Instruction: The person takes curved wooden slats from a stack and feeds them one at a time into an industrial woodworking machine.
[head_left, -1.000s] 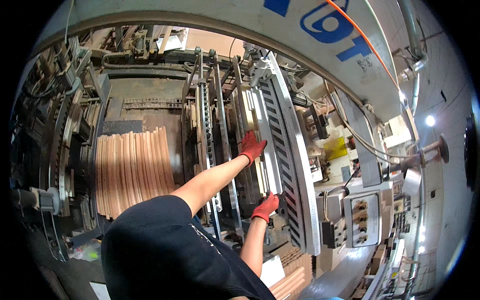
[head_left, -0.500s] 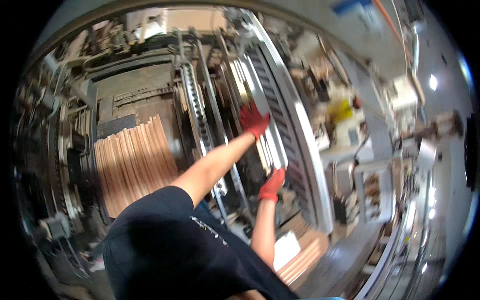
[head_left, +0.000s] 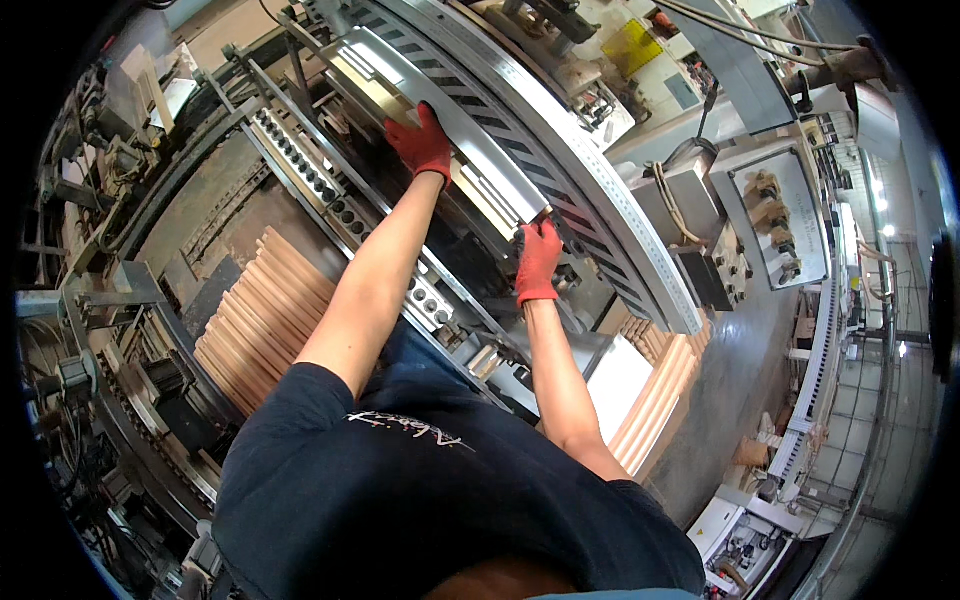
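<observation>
Room: a workshop crowded with metal machines.
Wood: curved strips (head_left: 262, 318) stacked at the left.
Left hand (head_left: 421, 143): red-gloved, fingers curled over the long pale panel (head_left: 455, 150) on the machine.
Right hand (head_left: 538, 262): red-gloved, fingers clamped on the panel's near end.
Stack (head_left: 662, 392): more strips at the right.

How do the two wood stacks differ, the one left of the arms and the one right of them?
The left wood stack lies fanned out in the machine bed, its strips spread wide; the right wood stack sits outside the machine on the grey floor, strips packed in a tight curve. A white sheet lies against the right stack; none lies against the left stack. Both are pale, bare wooden strips.
</observation>
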